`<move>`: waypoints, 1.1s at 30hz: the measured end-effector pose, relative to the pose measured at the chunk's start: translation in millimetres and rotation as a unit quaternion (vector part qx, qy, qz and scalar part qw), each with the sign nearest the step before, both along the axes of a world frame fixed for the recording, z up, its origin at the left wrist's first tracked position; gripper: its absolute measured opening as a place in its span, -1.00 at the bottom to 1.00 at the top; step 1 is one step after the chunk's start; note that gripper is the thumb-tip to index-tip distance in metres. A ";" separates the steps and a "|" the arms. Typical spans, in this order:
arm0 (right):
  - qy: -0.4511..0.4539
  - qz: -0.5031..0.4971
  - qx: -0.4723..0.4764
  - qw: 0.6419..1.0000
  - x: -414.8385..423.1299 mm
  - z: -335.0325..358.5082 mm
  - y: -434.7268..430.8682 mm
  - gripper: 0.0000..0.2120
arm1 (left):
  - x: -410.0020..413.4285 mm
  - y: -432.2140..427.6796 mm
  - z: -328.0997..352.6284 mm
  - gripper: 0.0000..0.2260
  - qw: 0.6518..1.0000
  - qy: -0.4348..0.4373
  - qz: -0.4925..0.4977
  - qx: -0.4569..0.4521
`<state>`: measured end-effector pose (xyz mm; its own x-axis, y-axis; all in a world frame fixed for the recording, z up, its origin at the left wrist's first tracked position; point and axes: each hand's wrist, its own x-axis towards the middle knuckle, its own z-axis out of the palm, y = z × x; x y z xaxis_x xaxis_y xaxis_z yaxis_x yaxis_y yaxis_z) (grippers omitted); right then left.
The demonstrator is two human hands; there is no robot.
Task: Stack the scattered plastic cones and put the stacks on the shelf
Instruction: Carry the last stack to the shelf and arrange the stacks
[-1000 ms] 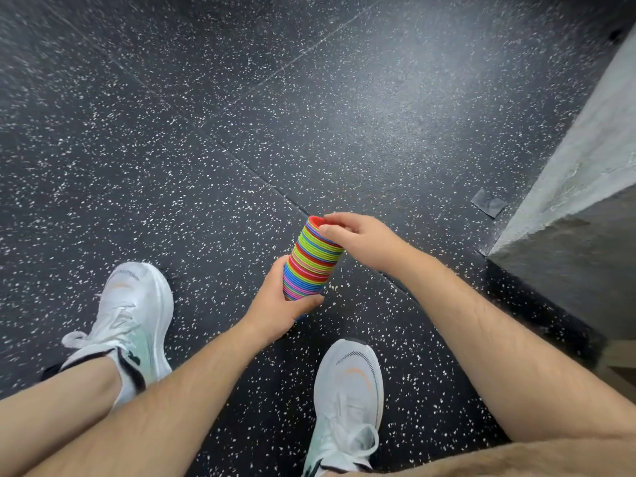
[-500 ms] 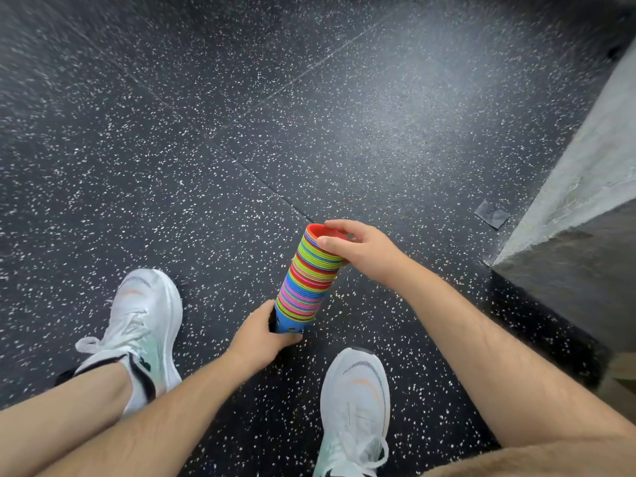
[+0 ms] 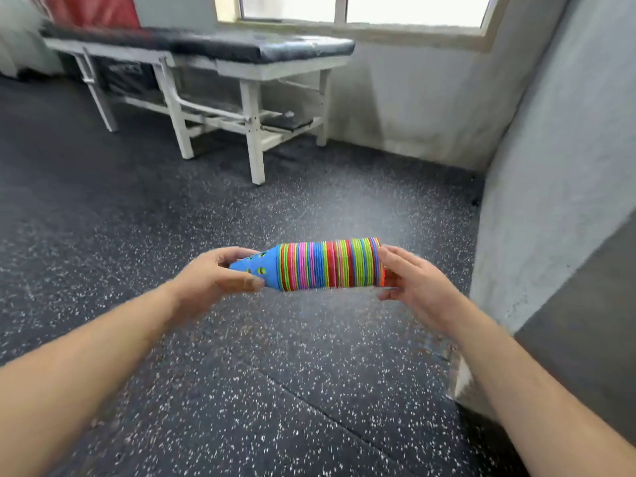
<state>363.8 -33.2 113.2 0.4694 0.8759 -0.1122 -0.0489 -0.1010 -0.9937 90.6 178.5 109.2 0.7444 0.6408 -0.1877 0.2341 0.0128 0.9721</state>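
Crosswise, multicoloured stack of nested plastic cones (image 3: 330,265) held level: left hand (image 3: 210,280) fingers clamped on blue tip, right hand (image 3: 413,285) fingers clasping wide end.

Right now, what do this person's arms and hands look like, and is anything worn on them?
Both the left hand and the right hand are bare, with no gloves. The left forearm and right forearm are uncovered as far as the picture's edge: no sleeve, watch or band shows. Motion blur softens the fingers, so a thin ring cannot be ruled out.
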 end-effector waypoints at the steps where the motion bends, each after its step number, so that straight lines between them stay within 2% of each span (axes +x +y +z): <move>1: 0.020 -0.008 0.021 1.000 -0.2 20.7 -9.8 -0.54 | 9.6 3.7 27.0 -0.44 1.000 -0.026 -0.003 -0.010; 3: 0.032 -0.013 0.053 0.998 -4.7 61.6 -34.3 -0.54 | 31.2 0.4 81.6 -0.37 0.997 -0.076 -0.023 -0.015; 5: -0.003 -0.015 0.060 0.998 -15.2 98.1 -64.1 -0.44 | 56.3 -12.4 132.6 -0.36 0.990 -0.131 -0.051 -0.027; 8: -0.097 -0.048 0.032 0.994 -44.2 142.2 -110.1 -0.26 | 87.4 -65.4 199.8 -0.63 0.974 -0.192 -0.089 -0.083; 12: -0.226 -0.103 -0.009 0.969 -90.8 191.1 -170.5 -0.41 | 105.7 -159.0 254.0 -0.63 0.954 -0.252 -0.145 -0.070; 14: -0.256 -0.140 -0.013 0.956 -106.5 209.5 -196.1 -0.41 | 105.6 -196.0 269.3 -0.59 0.936 -0.298 -0.161 -0.096; 16: -0.267 -0.160 -0.007 0.950 -118.9 224.1 -215.2 -0.41 | 103.1 -221.2 279.6 -0.63 0.923 -0.327 -0.168 -0.116; 20: -0.250 -0.149 0.017 0.957 -129.4 230.7 -231.0 -0.54 | 98.1 -244.9 276.3 -0.59 0.912 -0.352 -0.149 -0.150; 24: -0.253 -0.147 0.013 0.956 -119.4 214.5 -225.4 -0.38 | 103.0 -246.7 256.8 -0.50 0.913 -0.345 -0.136 -0.171; 26: -0.249 -0.170 0.041 0.953 -105.8 210.0 -215.1 -0.37 | 114.3 -243.1 260.1 -0.48 0.910 -0.347 -0.138 -0.179; 30: -0.278 -0.223 0.125 0.926 -67.3 218.1 -191.5 -0.40 | 157.3 -235.9 288.3 -0.52 0.898 -0.390 -0.156 -0.134; 33: -0.308 -0.270 0.172 0.896 -40.3 223.2 -181.4 -0.56 | 196.6 -234.0 307.5 -0.52 0.882 -0.424 -0.194 -0.074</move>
